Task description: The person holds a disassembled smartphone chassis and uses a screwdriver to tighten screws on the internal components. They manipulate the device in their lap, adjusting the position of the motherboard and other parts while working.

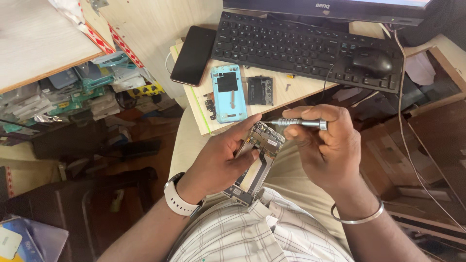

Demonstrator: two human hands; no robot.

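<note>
An opened phone (257, 157), circuit boards bare, sits over the lap just off the desk's (301, 87) front edge, gripped by the left hand (221, 160). The right hand (325, 145) pinches a metal screwdriver (301, 123), tip on it. A blue back cover (229, 92) lies at that edge.

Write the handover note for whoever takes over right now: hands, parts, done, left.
Left hand: holds the opened phone over the lap, circuit side up.
Right hand: grips a metal screwdriver, tip at the phone's top edge.
On the desk edge: blue back cover, small dark panel, a black phone face down.
Done: back cover is off.
Left: board remains in the frame.
</note>
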